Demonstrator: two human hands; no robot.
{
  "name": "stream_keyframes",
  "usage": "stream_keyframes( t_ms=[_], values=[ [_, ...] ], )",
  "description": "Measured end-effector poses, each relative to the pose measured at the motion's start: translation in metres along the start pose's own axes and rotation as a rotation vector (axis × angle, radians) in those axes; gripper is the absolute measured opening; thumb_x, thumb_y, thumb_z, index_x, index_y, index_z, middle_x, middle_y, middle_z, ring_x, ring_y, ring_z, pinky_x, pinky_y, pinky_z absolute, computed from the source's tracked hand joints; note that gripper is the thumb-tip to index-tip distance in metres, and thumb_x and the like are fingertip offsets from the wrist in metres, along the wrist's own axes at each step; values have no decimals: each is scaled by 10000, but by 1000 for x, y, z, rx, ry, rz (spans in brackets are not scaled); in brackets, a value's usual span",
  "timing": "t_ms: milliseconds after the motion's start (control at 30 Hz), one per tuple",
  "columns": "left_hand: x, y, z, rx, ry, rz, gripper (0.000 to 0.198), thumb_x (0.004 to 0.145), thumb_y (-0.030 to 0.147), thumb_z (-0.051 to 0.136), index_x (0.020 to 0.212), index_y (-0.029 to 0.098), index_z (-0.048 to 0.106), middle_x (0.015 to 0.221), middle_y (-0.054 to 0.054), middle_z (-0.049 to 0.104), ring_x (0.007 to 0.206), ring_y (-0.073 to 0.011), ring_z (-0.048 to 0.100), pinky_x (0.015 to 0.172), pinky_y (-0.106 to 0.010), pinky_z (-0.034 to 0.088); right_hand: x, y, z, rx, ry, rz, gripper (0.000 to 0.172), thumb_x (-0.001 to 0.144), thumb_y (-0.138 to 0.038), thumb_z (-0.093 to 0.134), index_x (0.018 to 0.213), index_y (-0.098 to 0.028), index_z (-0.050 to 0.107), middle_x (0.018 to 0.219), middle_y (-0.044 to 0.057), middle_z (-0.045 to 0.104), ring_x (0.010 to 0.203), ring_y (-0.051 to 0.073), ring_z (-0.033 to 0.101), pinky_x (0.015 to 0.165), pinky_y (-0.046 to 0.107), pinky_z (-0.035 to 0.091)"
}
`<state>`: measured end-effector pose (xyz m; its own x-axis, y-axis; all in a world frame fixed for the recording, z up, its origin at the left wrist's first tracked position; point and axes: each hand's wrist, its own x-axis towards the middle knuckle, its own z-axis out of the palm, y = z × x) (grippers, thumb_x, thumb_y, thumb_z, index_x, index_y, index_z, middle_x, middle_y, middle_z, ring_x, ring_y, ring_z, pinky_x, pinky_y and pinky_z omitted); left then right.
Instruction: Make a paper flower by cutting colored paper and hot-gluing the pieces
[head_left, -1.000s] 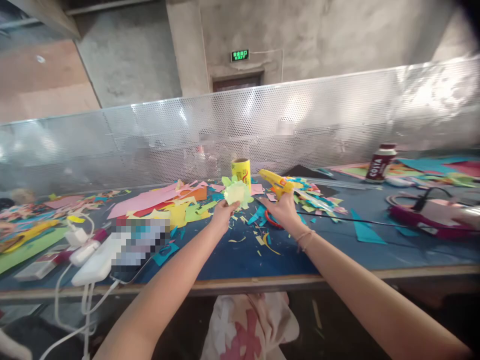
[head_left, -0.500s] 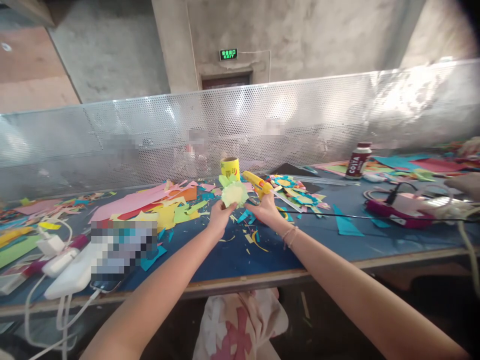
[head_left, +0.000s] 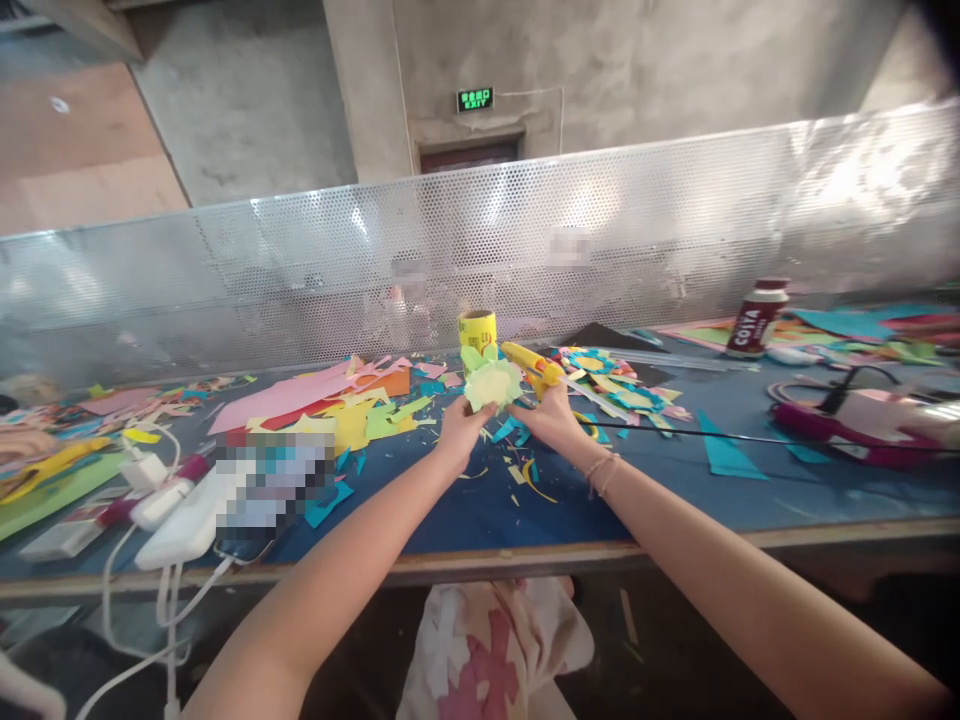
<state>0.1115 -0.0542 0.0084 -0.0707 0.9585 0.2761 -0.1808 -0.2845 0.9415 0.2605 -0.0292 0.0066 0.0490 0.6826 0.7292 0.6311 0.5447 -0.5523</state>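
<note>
My left hand [head_left: 466, 430] is closed on the edge of a pale green paper flower [head_left: 493, 386], which has scalloped petals and faces me. My right hand [head_left: 553, 415] wraps around the grip of a yellow hot glue gun [head_left: 531, 366], its nozzle pointing up and left, just behind the flower. A black cord runs from it to the right. Behind the flower stands a yellow tape roll [head_left: 478, 328], partly hidden. Finished-looking layered paper flowers [head_left: 600, 372] in blue and yellow lie right of the glue gun.
Paper sheets and scraps [head_left: 360, 415] cover the left of the blue table [head_left: 450, 520]. A phone [head_left: 274, 495] and white power bank [head_left: 191, 515] with cables lie front left. On the right are a Costa bottle [head_left: 757, 318] and purple power strip [head_left: 821, 435]. A perforated metal panel [head_left: 322, 270] stands behind.
The view has turned slightly left, so everything sits further right in the picture. Both hands keep their hold on the flower and glue gun, with little movement between them.
</note>
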Motion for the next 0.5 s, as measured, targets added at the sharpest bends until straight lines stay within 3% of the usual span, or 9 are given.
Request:
stream_keyframes(
  t_ms=[267, 500],
  values=[
    [0, 3, 0, -5, -9, -2, 262, 581, 254, 754, 812, 151, 683, 847, -67, 702, 858, -216, 616, 787, -314, 438, 0, -2, -2, 40, -17, 54, 643, 598, -324, 660, 1177, -144, 447, 1155, 162, 470, 1137, 339, 436, 973, 549, 346],
    [3, -1, -3, -18, -16, -35, 288, 562, 277, 753, 805, 147, 668, 792, -48, 688, 728, -170, 593, 699, -281, 418, -1, -5, -3, 72, -24, 43, 655, 613, -296, 650, 1222, -185, 434, 1182, 124, 484, 1128, 310, 451, 996, 532, 333]
  ],
)
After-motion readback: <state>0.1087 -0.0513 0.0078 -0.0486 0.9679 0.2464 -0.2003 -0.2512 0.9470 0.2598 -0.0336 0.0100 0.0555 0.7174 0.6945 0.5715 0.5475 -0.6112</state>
